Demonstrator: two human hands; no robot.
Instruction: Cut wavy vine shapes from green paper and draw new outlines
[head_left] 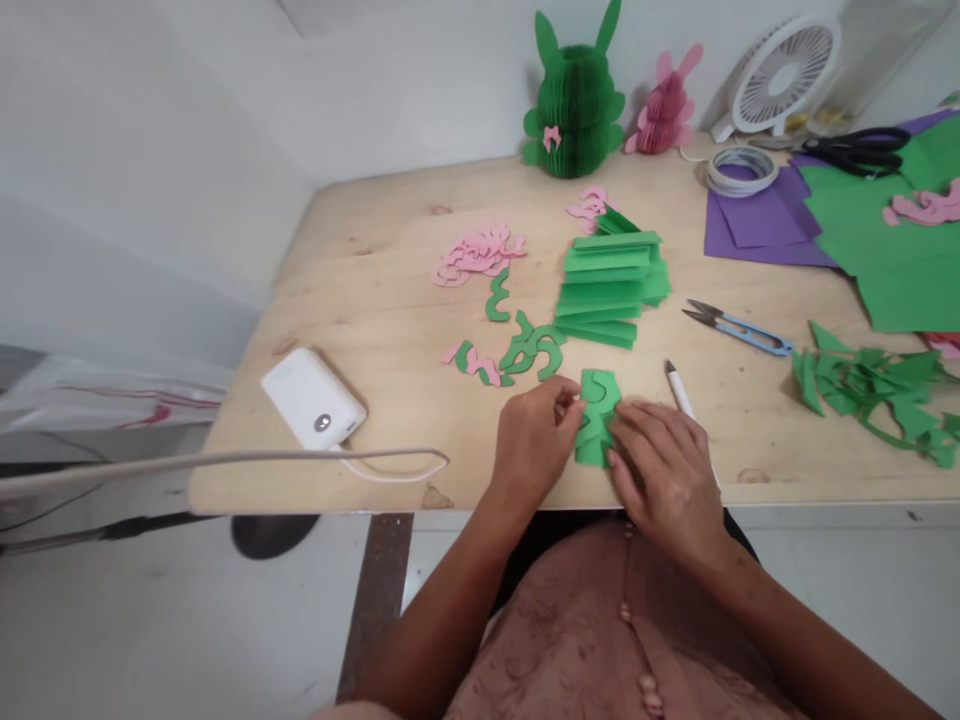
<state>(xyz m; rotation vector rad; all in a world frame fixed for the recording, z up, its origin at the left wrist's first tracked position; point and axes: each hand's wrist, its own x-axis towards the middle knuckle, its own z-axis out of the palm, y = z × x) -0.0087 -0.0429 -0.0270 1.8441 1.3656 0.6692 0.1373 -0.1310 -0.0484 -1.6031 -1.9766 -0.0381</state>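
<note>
Both my hands rest at the near edge of the wooden table (360,290) on a small folded green paper piece (598,395). My left hand (534,437) pinches its left edge with closed fingertips. My right hand (660,462) lies over its lower right part, fingers pressed down on the paper. A white pen (679,390) lies just beyond my right hand. Green and pink curved cut-outs (525,352) are scattered right behind the paper piece. A stack of folded green paper strips (607,285) lies farther back.
A white power bank (311,397) with a cable sits at the left. Small blue snips (739,328) and green scraps (877,395) lie at the right. Purple and green sheets (862,215), black scissors (855,150), tape rolls (742,170), a fan (784,75) and two paper rabbits (574,100) stand behind.
</note>
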